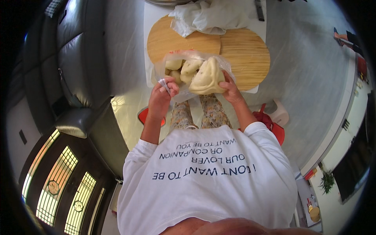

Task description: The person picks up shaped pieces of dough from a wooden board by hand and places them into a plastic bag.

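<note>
A large, pale, three-cornered steamed bun [208,78] is in my right hand [232,89], the thumb on top and the fingers curled round its right side. My left hand [167,87] is closed on a gathered edge of a clear plastic bag [159,67]. Several smaller pale buns [190,67] lie inside the bag, left of the big one. Whether the big bun sits wholly within the bag's mouth I cannot tell. Bag and buns are at the near edge of two round-ended wooden boards [250,51].
On the far side of the boards lies a crumpled white cloth [209,17], with a dark flat bar [259,11] to its right. Red seats [277,132] stand near my legs. A dark sofa [74,58] is at left; another person's foot [337,36] shows far right.
</note>
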Demonstrator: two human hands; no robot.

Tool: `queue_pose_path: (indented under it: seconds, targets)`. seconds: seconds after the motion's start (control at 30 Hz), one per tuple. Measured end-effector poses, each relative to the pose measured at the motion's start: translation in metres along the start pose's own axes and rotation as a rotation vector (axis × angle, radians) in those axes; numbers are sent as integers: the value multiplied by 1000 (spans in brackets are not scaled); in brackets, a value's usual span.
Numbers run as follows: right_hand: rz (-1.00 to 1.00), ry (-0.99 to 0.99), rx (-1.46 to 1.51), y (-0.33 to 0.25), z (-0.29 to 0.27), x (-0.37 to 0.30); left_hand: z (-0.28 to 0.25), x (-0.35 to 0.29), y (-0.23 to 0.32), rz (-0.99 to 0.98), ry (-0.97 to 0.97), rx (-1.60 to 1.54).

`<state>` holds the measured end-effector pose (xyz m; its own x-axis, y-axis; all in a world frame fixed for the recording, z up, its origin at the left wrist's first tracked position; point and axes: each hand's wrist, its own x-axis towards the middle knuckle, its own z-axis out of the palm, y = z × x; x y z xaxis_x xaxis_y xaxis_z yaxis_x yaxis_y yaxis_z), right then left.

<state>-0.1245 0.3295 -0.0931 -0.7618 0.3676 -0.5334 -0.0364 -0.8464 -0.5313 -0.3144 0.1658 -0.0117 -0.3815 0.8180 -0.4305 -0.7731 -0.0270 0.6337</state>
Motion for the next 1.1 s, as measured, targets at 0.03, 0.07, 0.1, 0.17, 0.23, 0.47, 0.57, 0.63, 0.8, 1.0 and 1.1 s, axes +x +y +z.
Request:
queue_pose_path:
  seconds: [0.03,0.07,0.1,0.17,0.23,0.47,0.57,0.63,0.8,1.0,1.1]
  targets:
    - [19,-35,116,-9,9,-6,0,0,0,5,1,-30]
    - [38,-70,232,-14,14,-10,-1,-1,-1,10,3,-61]
    - [39,-101,253,-17,14,-11,-1,0,-1,9,7,-68]
    - [44,-165,294,-20,15,-10,-1,-1,-3,7,15,-83]
    - [84,-124,306,-20,8,-9,-3,0,-6,11,5,-34]
    - [2,-245,645,-15,-8,-15,-6,-3,-9,26,19,-41]
    - [-106,-260,597,-28,-29,-19,-5,-4,-7,26,23,-66]
    - [-193,-192,536,-43,-38,-24,-9,-6,-10,17,24,-87]
    - [-448,179,96,-90,-46,-16,-5,-5,-10,30,28,-75]
    - [-381,550,-237,-91,-106,28,-4,-9,-10,-5,77,-40]
    - [-271,608,-359,-76,-128,49,-1,-12,-8,-12,79,-42]
